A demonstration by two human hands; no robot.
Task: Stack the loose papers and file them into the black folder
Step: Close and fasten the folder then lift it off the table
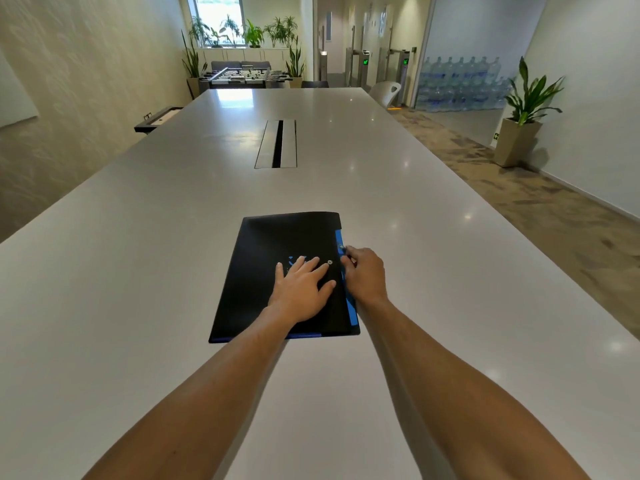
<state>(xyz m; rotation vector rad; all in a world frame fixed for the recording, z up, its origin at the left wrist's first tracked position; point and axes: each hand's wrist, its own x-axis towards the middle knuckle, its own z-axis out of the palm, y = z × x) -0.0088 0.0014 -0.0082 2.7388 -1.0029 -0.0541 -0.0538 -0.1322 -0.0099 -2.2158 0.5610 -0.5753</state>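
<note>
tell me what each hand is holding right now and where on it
The left hand lies flat on the black folder, gripping nothing. The right hand pinches something small at the folder's right edge, likely its closure.

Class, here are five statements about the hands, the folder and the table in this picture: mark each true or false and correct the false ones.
1. The left hand lies flat, fingers spread, on the black folder. True.
2. The folder stands open with loose papers showing. False: it lies closed, and no loose papers are visible.
3. The right hand is at the folder's blue right edge, pinching something small there. True.
4. The folder hangs over the edge of the white table. False: it lies wholly on the tabletop.
5. A laptop sits beside the folder. False: none is visible.
</note>
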